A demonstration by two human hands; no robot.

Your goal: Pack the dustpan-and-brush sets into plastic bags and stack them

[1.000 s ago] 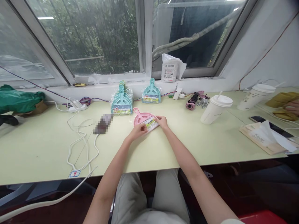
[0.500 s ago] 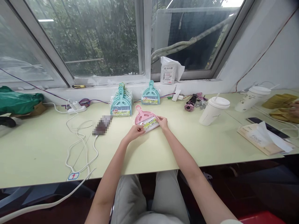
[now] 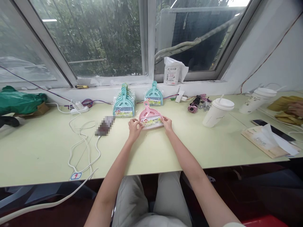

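A pink dustpan and brush set (image 3: 151, 117) in clear wrap, with a printed label across its bristles, is held between my two hands just over the table. My left hand (image 3: 135, 128) pinches the wrap at its lower left corner. At the right edge, the fingers of my right hand (image 3: 167, 124) close on it. Behind and to the left stands a row of turquoise dustpan sets (image 3: 123, 105), packed one behind another. Another turquoise dustpan set (image 3: 153, 95) leans upright near the window sill, directly behind the pink one.
Left on the table (image 3: 113, 157) lie a blurred-out device (image 3: 104, 126), white cables and a power strip (image 3: 80, 109). To the right stand white cups (image 3: 218, 113), a tissue pack (image 3: 265, 142) and a phone (image 3: 272, 130). Another person's hand (image 3: 297, 107) shows at the far right.
The pink dustpan set has turned from a tilt to nearly straight, its handle now pointing away from me and slightly farther back. My left hand has shifted to its left corner.
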